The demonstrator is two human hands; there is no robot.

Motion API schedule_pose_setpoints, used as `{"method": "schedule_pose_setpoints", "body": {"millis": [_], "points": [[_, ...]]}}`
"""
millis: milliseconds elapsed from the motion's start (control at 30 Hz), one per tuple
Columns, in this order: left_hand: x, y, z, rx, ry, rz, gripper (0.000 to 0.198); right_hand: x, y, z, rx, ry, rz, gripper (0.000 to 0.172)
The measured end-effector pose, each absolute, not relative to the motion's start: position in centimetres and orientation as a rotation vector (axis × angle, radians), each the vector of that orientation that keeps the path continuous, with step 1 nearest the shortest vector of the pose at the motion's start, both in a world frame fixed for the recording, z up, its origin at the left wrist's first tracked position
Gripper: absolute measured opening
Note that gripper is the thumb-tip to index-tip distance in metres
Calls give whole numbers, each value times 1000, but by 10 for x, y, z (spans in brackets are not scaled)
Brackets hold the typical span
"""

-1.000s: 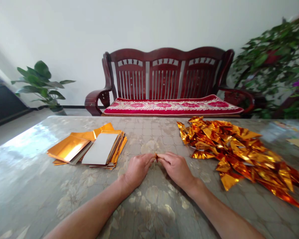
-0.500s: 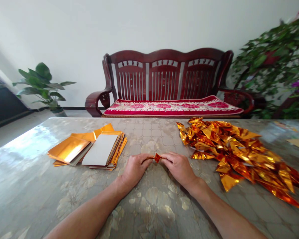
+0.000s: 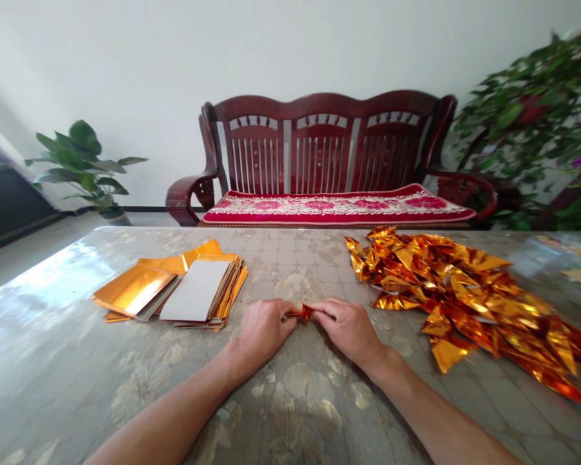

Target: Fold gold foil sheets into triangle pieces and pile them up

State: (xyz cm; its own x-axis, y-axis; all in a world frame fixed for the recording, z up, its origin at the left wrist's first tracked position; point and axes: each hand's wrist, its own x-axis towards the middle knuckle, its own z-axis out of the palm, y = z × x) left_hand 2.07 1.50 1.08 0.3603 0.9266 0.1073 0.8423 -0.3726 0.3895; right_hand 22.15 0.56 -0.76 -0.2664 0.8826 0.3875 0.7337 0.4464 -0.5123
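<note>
Between my two hands is a small piece of folded gold foil paper (image 3: 306, 312), mostly covered by fingers. My left hand (image 3: 267, 324) pinches its left end, and my right hand (image 3: 343, 324) pinches the right end. Both hands are closed, low over the middle of the table. Left of them lies a stack of gold foil paper sheets (image 3: 140, 287), with a pale grey sheet (image 3: 196, 290) uppermost on its right part. To the right spreads a heap of folded gold foil pieces (image 3: 469, 290), pointed and shiny.
The table (image 3: 290, 413) has a glossy, flower-patterned cover. Clear plastic (image 3: 542, 255) lies at its far right. Behind stands a dark red wooden bench (image 3: 319, 148) with a red floral cushion (image 3: 339, 206). Leafy plants (image 3: 84, 168) stand at both sides.
The foil piece between the fingers has changed shape slightly, from a small diamond to a more crumpled form. My left fingers have shifted a little on it; both hands stay in place.
</note>
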Motion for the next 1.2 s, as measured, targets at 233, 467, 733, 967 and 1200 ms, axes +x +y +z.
{"method": "schedule_pose_setpoints", "body": {"millis": [233, 467, 733, 967, 1200], "points": [[24, 13, 15, 2535, 1622, 310, 22, 219, 4, -6, -1329, -2105, 282, 18], [25, 12, 8, 2640, 1568, 247, 31, 215, 3, -4, -1374, -2124, 235, 19], [26, 9, 1, 2606, 1562, 338, 30, 205, -1, -4, -1365, -2029, 307, 20], [30, 6, 0, 2602, 1547, 339, 27, 202, -3, -8, -1330, -1943, 365, 22], [35, -1, 2, 2612, 1573, 246, 24, 195, -10, -9, -1287, -1917, 323, 25]]}}
